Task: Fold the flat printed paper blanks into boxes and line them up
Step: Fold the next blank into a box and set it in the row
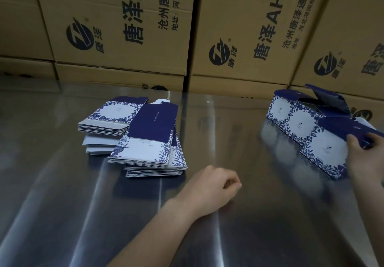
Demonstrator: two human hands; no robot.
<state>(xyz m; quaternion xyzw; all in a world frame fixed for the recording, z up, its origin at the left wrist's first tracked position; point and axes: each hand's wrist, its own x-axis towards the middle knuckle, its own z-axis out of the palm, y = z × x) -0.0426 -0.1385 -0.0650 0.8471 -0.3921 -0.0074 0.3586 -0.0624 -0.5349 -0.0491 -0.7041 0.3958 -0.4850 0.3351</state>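
right hand [365,158] is over at the right edge, thumb and fingers pinching the navy flap [340,127] of the near box [326,152]. that box stands on the table [62,204], touching the middle box [299,123], which touches the far box [277,111]. three in a slanting row, running away from the person toward the cartons [116,27]. the far end of the row shows flaps standing open, so i'd say the closing isn't finished there.

left hand [216,185] sits mid-table, fingers loosely curled, thumb against the forefinger, nothing in it.

now the part that matters: the blanks [145,142]. they lie flat in a loose pile, forward and to the left of the left hand, near it but not touching. the top blank's long axis runs away from the person, leaning a little right, navy half at the far end, white floral half at the near end. a second pile sits just behind and left, partly under the first.

left hand is clearly the nearer one; the right is well apart from the pile, across the table, and busy with the flap. my read: the next blank belongs to the left hand, a short reach forward and left onto that near floral edge. the sheets look slippery and fanned, so lifting just one may take care.
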